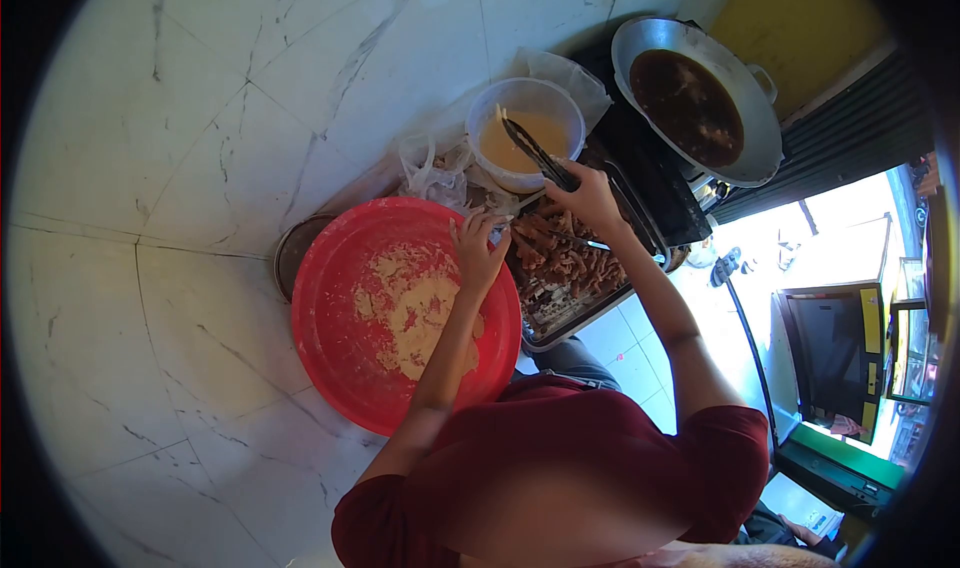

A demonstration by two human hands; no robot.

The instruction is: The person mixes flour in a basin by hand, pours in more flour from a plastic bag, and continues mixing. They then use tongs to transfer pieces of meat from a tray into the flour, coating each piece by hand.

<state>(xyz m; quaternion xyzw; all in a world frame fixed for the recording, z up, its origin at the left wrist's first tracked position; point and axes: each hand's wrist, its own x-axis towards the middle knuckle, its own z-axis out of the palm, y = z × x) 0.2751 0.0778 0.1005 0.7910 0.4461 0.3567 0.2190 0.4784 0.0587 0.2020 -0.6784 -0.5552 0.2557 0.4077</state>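
Note:
My right hand is closed around the handle end of black tongs, whose tips reach over a clear bowl of pale yellow liquid. Something small and pale is at the tips. My left hand has its fingers apart over the right rim of a big red basin, which holds clumpy, pale flour-like powder. Beside the basin, a tray carries many brown strip-like pieces. A plastic bag lies between the basin and the bowl.
A large metal pan of dark brown liquid sits on a black stove at the upper right. A round metal lid or tray shows behind the basin. Marble-patterned tiles fill the left side. Part of another person appears at lower right.

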